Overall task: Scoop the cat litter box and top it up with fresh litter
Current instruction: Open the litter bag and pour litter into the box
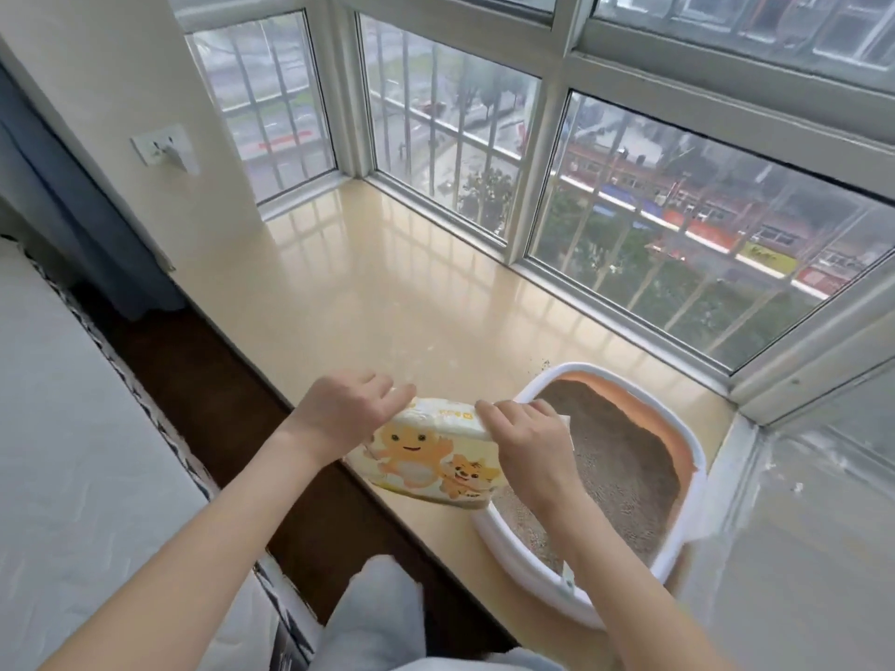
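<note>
Gripping the litter bag (431, 460) by its top edge, our left hand (346, 409) and right hand (525, 440) each pinch one end.
Just beyond our right hand sits the litter box (687, 515) on the window ledge (348, 293), the bag overlapping its near rim; a bed (72, 428) lies off our left arm, windows (678, 225) beyond.
</note>
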A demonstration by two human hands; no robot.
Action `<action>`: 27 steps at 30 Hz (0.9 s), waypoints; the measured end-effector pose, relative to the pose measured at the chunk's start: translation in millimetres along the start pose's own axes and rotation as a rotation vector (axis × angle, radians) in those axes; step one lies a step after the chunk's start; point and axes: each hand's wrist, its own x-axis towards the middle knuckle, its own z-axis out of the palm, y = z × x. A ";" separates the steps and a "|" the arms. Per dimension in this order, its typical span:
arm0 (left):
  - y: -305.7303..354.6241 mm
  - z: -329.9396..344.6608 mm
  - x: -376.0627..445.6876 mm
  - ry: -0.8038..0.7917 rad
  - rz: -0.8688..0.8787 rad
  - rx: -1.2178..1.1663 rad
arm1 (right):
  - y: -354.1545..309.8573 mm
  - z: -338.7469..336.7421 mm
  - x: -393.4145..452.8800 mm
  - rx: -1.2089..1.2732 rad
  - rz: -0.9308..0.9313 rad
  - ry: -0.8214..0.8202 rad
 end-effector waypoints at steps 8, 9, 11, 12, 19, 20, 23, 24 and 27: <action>-90.9 54.5 42.4 0.059 0.143 0.044 | -10.6 54.6 65.9 0.023 0.217 -0.031; -102.2 62.2 47.8 0.057 0.165 0.036 | -15.0 62.5 73.0 0.015 0.251 -0.040; -123.7 78.6 55.0 0.039 0.204 0.003 | -25.5 77.8 84.0 -0.008 0.308 -0.057; -132.8 87.3 57.6 0.016 0.213 -0.023 | -30.8 85.1 89.0 -0.019 0.338 -0.077; -177.6 144.4 90.2 -0.071 0.388 -0.117 | -51.2 125.6 114.1 -0.122 0.505 -0.189; -180.4 147.0 96.1 -0.061 0.412 -0.123 | -51.3 128.7 114.8 -0.132 0.517 -0.189; -185.4 156.3 110.6 -0.113 0.479 -0.179 | -49.9 135.9 116.1 -0.164 0.568 -0.204; -186.0 161.0 115.6 -0.147 0.500 -0.186 | -49.2 138.0 116.3 -0.172 0.593 -0.219; -179.5 177.2 127.4 -0.271 0.525 -0.218 | -47.5 147.4 114.6 -0.153 0.733 -0.314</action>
